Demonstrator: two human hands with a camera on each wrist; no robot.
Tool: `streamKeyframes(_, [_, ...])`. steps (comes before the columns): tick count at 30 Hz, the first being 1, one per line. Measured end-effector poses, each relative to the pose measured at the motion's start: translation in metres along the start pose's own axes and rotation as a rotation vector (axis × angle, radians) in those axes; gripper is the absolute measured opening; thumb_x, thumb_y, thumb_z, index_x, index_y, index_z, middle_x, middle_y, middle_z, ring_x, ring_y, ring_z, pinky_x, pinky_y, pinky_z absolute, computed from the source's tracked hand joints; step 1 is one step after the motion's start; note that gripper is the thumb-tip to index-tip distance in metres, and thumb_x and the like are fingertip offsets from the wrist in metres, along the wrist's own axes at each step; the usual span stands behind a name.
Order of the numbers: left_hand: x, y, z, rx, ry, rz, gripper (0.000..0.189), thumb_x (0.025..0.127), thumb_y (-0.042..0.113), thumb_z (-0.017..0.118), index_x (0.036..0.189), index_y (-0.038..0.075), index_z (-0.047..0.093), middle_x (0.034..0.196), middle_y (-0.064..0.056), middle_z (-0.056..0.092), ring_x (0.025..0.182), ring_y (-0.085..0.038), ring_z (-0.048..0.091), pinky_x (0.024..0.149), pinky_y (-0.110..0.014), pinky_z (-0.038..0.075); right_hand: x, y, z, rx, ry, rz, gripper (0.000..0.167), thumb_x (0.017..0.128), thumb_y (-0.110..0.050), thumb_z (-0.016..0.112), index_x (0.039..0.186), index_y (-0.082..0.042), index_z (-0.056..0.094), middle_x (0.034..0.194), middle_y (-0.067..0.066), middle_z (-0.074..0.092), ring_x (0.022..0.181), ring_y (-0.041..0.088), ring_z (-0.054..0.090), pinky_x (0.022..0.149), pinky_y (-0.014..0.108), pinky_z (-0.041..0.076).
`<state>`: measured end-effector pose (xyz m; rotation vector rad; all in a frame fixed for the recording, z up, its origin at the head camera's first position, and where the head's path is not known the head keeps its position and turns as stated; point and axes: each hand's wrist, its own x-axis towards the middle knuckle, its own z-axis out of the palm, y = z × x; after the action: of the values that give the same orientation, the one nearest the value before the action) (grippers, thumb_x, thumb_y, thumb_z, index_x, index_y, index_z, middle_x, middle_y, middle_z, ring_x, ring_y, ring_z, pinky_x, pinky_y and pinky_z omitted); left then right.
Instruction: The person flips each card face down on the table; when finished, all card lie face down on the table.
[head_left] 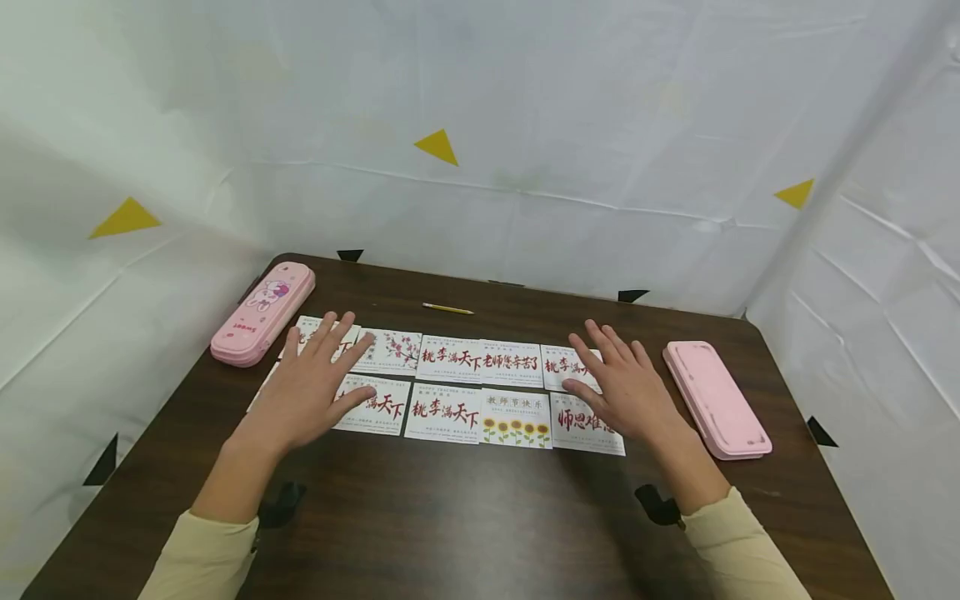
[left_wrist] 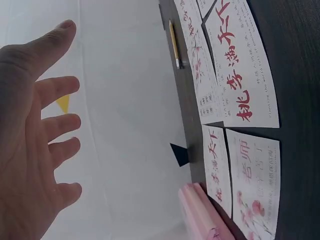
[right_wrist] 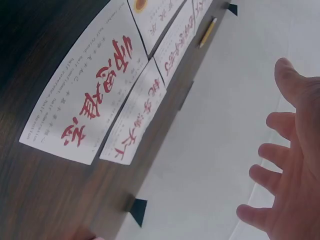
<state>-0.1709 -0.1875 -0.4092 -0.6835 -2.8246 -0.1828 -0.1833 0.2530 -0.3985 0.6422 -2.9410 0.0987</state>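
Two rows of white greeting cards (head_left: 444, 412) lie on the dark table, most printed with red Chinese characters. One card shows sunflowers (head_left: 516, 421), another pink blossoms (head_left: 393, 348). Over the left end of the rows, my left hand (head_left: 303, 392) is spread with nothing in it, hiding parts of the cards there. My right hand (head_left: 622, 387) is spread too, over the right end, and holds nothing. Both wrist views show the fingers apart from the cards, such as the red-lettered card (right_wrist: 97, 92) in the right wrist view.
A pink pencil case (head_left: 262, 317) with a cartoon print lies at the left, and a plain pink pencil case (head_left: 716, 400) at the right. Behind the cards is a yellow pencil (head_left: 447, 308). White sheeting (head_left: 525, 108) with yellow triangles encloses the table (head_left: 465, 517).
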Motion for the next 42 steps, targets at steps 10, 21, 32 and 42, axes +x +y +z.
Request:
streamKeyframes(10, [-0.007,-0.026,0.013,-0.165,0.115,-0.268,0.056,0.093,0.035,0.063,0.142,0.009,0.051,0.146,-0.024,0.042,0.131,-0.045,0.040,0.102,-0.066,0.033,0.014,-0.025,0.003,0.203,0.059,0.009,0.063,0.093,-0.038,0.066,0.147,-0.012,0.047,0.148,0.013,0.045,0.132,0.035,0.045,0.104,0.057,0.038])
streamKeyframes(21, [-0.006,-0.067,0.046,-0.361,0.103,-0.564,0.045,0.100,0.019,0.045,0.137,-0.007,0.050,0.134,-0.032,0.048,0.124,-0.050,0.042,0.100,-0.064,0.033,0.080,-0.127,0.050,1.229,-0.096,0.065,0.037,0.098,-0.010,0.059,0.133,0.001,0.059,0.128,0.017,0.063,0.111,0.029,0.064,0.085,0.038,0.055])
streamKeyframes(32, [0.006,-0.083,0.062,-0.369,0.009,-0.610,0.050,0.101,0.019,0.040,0.139,-0.013,0.043,0.137,-0.035,0.045,0.129,-0.051,0.038,0.103,-0.064,0.030,0.141,-0.210,0.099,1.920,-0.346,0.285,0.046,0.101,0.004,0.044,0.147,0.004,0.039,0.147,0.023,0.043,0.131,0.029,0.049,0.095,0.042,0.050])
streamKeyframes(42, [0.005,-0.085,0.067,-0.331,-0.047,-0.614,0.049,0.101,0.020,0.042,0.139,-0.010,0.045,0.140,-0.033,0.044,0.129,-0.050,0.039,0.102,-0.064,0.033,0.164,-0.241,0.114,2.080,-0.332,0.339,0.050,0.102,0.006,0.037,0.151,0.003,0.029,0.153,0.020,0.035,0.140,0.031,0.036,0.100,0.043,0.046])
